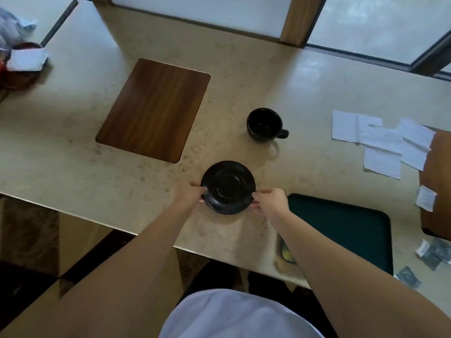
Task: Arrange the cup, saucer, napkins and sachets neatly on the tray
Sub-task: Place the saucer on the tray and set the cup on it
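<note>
We hold the black saucer (228,186) by its rim with both hands: our left hand (186,193) pinches the left edge, thumb on top, and our right hand (269,200) pinches the right edge the same way. The saucer sits near the front edge of the beige counter (244,81); whether it touches the surface or is just off it, we cannot tell.

The dark green tray (353,228) lies just to the right of the saucer, partly hidden under our right forearm. The black cup (264,123) stands upright on the counter beyond the saucer, its handle pointing right, apart from both the saucer and the tray. The white napkins (380,142) lie scattered and overlapping further right, some resting on a brown mat (436,191) at the frame's edge. One pale sachet (425,198) lies on that mat, and darker sachets (433,253) lie right of the tray.

A wooden board (153,109) lies on the counter to the left, well clear of our hands. Nothing stands between the saucer and the tray.
</note>
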